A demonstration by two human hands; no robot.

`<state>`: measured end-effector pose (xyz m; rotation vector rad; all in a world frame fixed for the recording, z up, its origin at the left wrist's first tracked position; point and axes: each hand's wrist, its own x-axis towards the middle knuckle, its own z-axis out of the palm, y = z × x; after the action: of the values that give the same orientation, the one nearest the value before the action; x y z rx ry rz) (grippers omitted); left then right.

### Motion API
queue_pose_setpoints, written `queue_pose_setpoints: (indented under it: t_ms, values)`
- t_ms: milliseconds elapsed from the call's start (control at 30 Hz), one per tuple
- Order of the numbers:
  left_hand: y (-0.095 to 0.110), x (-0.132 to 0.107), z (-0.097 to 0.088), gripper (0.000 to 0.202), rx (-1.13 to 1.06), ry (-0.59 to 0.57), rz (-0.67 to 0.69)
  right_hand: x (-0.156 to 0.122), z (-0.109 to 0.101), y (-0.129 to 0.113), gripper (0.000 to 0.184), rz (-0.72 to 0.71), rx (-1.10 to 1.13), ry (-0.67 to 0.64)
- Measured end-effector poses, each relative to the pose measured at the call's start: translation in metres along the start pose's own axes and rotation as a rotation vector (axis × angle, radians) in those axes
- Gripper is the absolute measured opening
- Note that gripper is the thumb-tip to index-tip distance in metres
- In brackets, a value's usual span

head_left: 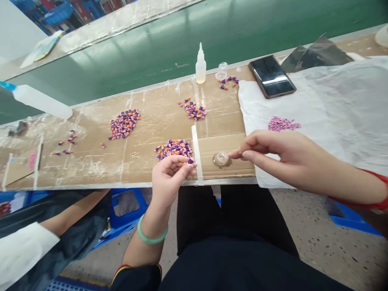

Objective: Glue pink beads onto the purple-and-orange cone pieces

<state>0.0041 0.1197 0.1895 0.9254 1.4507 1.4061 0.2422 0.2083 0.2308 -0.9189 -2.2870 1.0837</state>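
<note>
The purple cone (190,161) sat pinched between the thumb and forefinger of my left hand (169,176), just beside the nearest pile (174,148), probably so I could draw from it easily. My right hand (273,155) had its fingertips pressed together at the rim of the glossy round blob (220,159); I couldn't tell whether they held anything. The squeeze bottle (200,64) stood upright at the back, likely to keep it out of my way, with the phone (272,75) off to its right.

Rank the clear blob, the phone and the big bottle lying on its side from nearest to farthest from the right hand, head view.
1. Clear blob, at the right hand fingertips, on the cardboard.
2. Phone, beyond the hand, at the white sheet far edge.
3. Big bottle, far left.
</note>
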Motion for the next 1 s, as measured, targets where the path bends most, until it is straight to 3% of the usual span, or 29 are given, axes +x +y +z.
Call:
queue_pose_setpoints:
  t_ms: [233, 400, 500, 633, 733, 867, 1000]
  values:
    - [0.000, 0.018, -0.024, 0.010, 0.523, -0.008, 0.277, -0.017, -0.017, 0.029, 0.032, 0.069, -0.075, 0.053]
    - [0.005, 0.055, -0.041, 0.019, 0.879, 0.022, 0.373, -0.031, -0.036, 0.049, 0.040, 0.192, -0.086, 0.129]
    - [0.013, 0.096, -0.030, 0.015, 0.956, -0.045, 0.450, -0.038, -0.044, 0.059, 0.042, 0.251, -0.124, 0.178]
    - [0.015, 0.154, 0.004, 0.016, 1.115, -0.259, 0.551, -0.045, -0.049, 0.065, 0.048, 0.285, -0.120, 0.214]
    - [0.009, 0.181, 0.024, 0.016, 1.252, -0.387, 0.609, -0.049, -0.052, 0.066, 0.048, 0.306, -0.106, 0.237]
    - [0.008, 0.188, 0.034, 0.015, 1.363, -0.470, 0.615, -0.058, -0.056, 0.073, 0.043, 0.318, -0.118, 0.274]
    - [0.016, 0.174, 0.035, 0.015, 1.287, -0.414, 0.585, -0.067, -0.059, 0.083, 0.038, 0.324, -0.156, 0.315]
